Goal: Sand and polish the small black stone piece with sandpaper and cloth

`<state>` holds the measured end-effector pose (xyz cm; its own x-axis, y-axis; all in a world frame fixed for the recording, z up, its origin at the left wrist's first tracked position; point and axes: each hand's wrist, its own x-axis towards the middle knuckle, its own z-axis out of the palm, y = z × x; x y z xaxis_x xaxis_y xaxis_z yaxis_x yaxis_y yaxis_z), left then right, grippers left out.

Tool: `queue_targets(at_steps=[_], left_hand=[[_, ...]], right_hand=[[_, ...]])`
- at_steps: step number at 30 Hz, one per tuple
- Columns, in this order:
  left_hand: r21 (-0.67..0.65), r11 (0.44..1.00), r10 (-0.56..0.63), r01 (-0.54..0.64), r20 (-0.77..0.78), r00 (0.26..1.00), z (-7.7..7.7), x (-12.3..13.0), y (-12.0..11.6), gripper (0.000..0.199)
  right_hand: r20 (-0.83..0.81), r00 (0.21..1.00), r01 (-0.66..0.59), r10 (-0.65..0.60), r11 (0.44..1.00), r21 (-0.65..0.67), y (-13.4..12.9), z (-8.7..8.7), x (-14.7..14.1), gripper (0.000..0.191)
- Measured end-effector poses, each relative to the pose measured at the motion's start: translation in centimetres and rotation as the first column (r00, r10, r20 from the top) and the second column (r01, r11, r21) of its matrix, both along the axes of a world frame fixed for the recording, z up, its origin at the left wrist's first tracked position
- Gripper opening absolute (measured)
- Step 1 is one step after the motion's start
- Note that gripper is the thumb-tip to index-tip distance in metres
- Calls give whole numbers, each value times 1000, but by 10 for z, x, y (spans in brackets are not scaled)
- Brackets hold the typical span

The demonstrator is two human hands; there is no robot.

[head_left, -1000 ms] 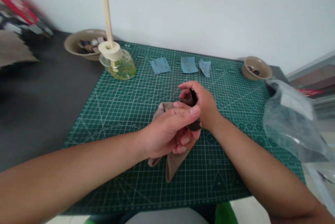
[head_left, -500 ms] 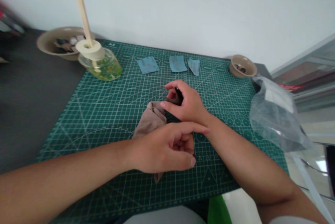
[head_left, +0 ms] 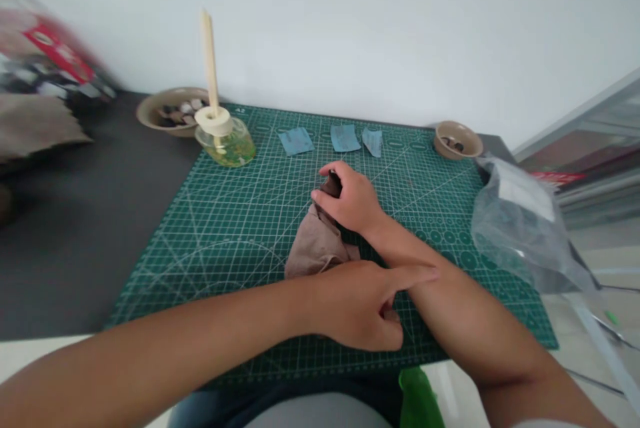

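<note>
My right hand (head_left: 353, 195) is curled around a dark brown, folded piece (head_left: 331, 185); most of it is hidden in the palm. A pinkish-brown cloth (head_left: 317, 245) lies crumpled on the green cutting mat (head_left: 240, 215), its upper end against the dark piece. My left hand (head_left: 357, 305) crosses in front of the cloth and hides its lower part. Its index finger stretches out and touches my right forearm, while the thumb and other fingers are bent, with nothing visible in them.
At the back left stand a reed diffuser (head_left: 227, 141) and a beige bowl (head_left: 150, 110) of small pieces. Blue paper pieces (head_left: 345, 138) lie along the back. A small bowl (head_left: 457, 148) and a clear plastic bag (head_left: 515, 228) are on the right. Brown material (head_left: 37, 125) lies far left.
The view has shifted, showing more on the left. My left hand has slid along my right forearm toward the elbow, its thumb bending in. The dark piece has turned in my right hand.
</note>
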<state>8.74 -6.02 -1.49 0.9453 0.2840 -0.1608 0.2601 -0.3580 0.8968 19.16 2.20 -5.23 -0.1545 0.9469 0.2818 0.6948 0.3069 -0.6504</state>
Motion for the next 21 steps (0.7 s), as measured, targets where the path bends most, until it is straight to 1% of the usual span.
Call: queue_targets(at_steps=[2, 4, 6, 8, 10, 12, 14, 15, 16, 17, 18, 19, 20, 21], left_hand=[[6, 998, -63, 63, 6, 998, 4, 11, -9, 94], [14, 995, -99, 98, 42, 994, 8, 21, -19, 95], [45, 994, -106, 104, 45, 993, 10, 28, -29, 96], [47, 996, -78, 76, 41, 996, 12, 31, -37, 90], [46, 999, -22, 20, 56, 998, 14, 30, -43, 80], [57, 998, 35, -39, 73, 997, 17, 26, -45, 65], [103, 992, 70, -79, 89, 994, 21, 17, -45, 49], [152, 982, 94, -110, 109, 990, 23, 11, -44, 39], [192, 975, 89, -114, 137, 987, 24, 4, -42, 32], [201, 969, 114, -147, 166, 980, 24, -5, -40, 27], [210, 953, 180, -218, 186, 966, 23, -15, -36, 24], [221, 924, 270, -311, 197, 942, 20, -27, -32, 19], [240, 861, 409, -449, 202, 890, 15, -39, -27, 13], [262, 739, 582, -621, 217, 784, 8, -52, -22, 8]], right_hand=[[25, 1000, 8, -8, 1000, -2, 0, 0, 0, 34], [37, 999, 15, -15, 1000, 7, 0, 1, 0, 35], [46, 999, 21, -22, 1000, 16, 0, 0, 0, 36], [56, 998, 27, -28, 999, 23, 0, -1, 1, 36], [68, 997, 30, -32, 999, 32, -1, -2, 1, 36], [82, 996, 33, -36, 998, 48, -1, -3, 1, 36], [96, 995, 34, -41, 997, 73, -2, -4, 0, 37], [102, 994, 36, -45, 995, 89, -2, -5, 0, 39], [106, 993, 41, -52, 993, 108, -2, -6, 0, 41], [110, 992, 50, -64, 990, 129, -3, -7, -1, 43], [111, 990, 65, -82, 986, 153, -3, -8, -1, 45], [112, 988, 83, -104, 980, 179, -3, -10, -1, 46], [112, 985, 105, -130, 973, 207, -2, -12, -2, 47], [112, 981, 129, -159, 964, 233, -2, -13, -2, 47]])
